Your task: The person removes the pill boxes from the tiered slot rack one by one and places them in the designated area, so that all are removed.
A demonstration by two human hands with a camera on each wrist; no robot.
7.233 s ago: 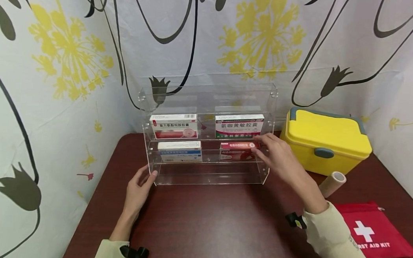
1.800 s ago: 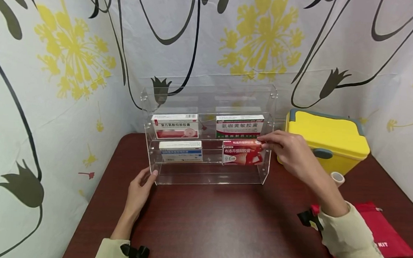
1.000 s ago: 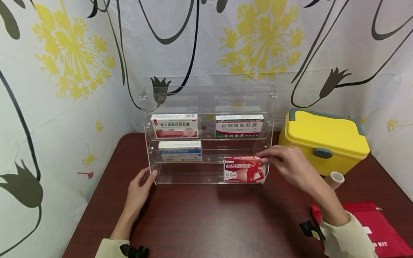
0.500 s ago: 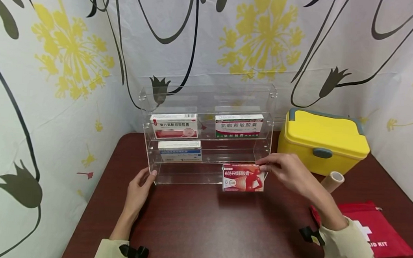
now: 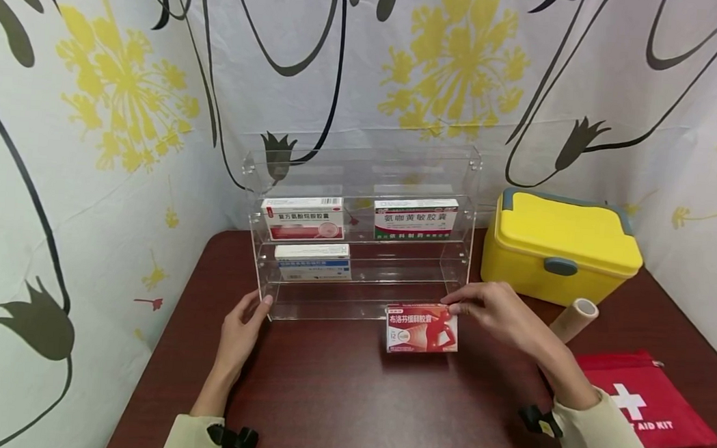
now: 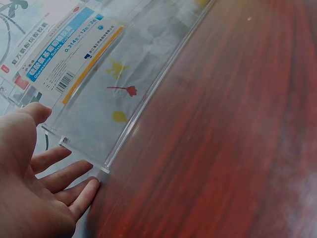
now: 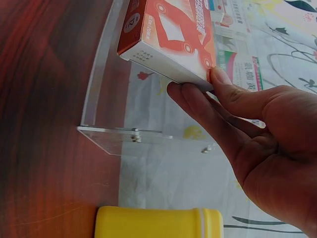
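In the head view a clear acrylic rack stands on the table. My right hand pinches a red medicine box by its upper right corner, between thumb and fingers. The box is upright just in front of the rack's bottom tier; in the right wrist view the red box shows its white end. My left hand touches the rack's lower left side. Its fingers are spread and fairly straight in the left wrist view, the thumb near the panel edge. A white-and-blue medicine box sits on the rack's tier closest to that hand.
Higher in the rack stand a white-and-red box and a white-and-green box. To the right are a yellow case, a beige roll and a red first aid pouch. Patterned cloth walls enclose the table.
My right hand has taken the red box from the rack's right side, lifted it over the tier's front and brought it down and forward. The left hand has stayed at the rack's side.
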